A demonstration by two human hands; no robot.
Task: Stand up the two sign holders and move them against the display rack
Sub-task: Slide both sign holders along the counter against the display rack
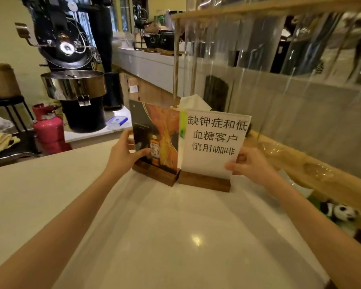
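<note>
— What is seen of the surface and the room?
— A pale, glossy worktop (175,236) is shown, with a black coffee roaster (71,59) and a red gas cylinder (48,130) beyond its left edge. A display rack (279,49) of wood and clear panels is set along the far right edge.

— How are the hands posed?
— Both arms are stretched forward. The left hand (124,155) is closed on the left side of the poster sign holder (156,142), thumb on its face. The right hand (252,163) is clamped on the lower right corner of the white text sign holder (213,142).

— And the holders?
— Both are stood upright on wooden bases, side by side and touching, near the far edge just before the rack, faces turned to the camera.
</note>
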